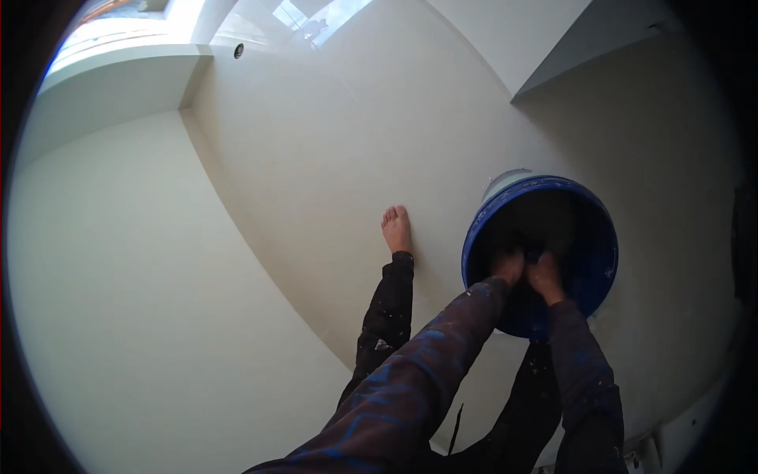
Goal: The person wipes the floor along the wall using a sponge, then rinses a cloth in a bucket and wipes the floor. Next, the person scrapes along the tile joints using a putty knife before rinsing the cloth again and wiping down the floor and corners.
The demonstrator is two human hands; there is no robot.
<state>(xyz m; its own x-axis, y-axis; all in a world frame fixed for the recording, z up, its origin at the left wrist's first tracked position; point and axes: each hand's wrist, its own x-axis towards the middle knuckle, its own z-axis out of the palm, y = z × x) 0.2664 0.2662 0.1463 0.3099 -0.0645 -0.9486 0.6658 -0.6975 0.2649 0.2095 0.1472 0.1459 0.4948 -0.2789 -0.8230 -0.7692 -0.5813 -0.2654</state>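
Observation:
A round blue bucket (606, 229) stands on the floor at the right of the head view. Both my arms reach down into it. My left hand (509, 265) is low inside, close beside my right hand (545, 276). The fingers of both look curled in around a small dark thing (534, 253) between them, too shadowed to name. Greyish, dim contents (549, 217) show in the bucket beyond my hands. Light marks speckle the blue rim.
A pale, smooth floor (332, 158) spreads around the bucket. My bare foot (397, 229) rests left of it. A low pale wall (118, 237) runs along the left, with a bright window (181, 20) above. A white wall corner (517, 87) juts in behind the bucket.

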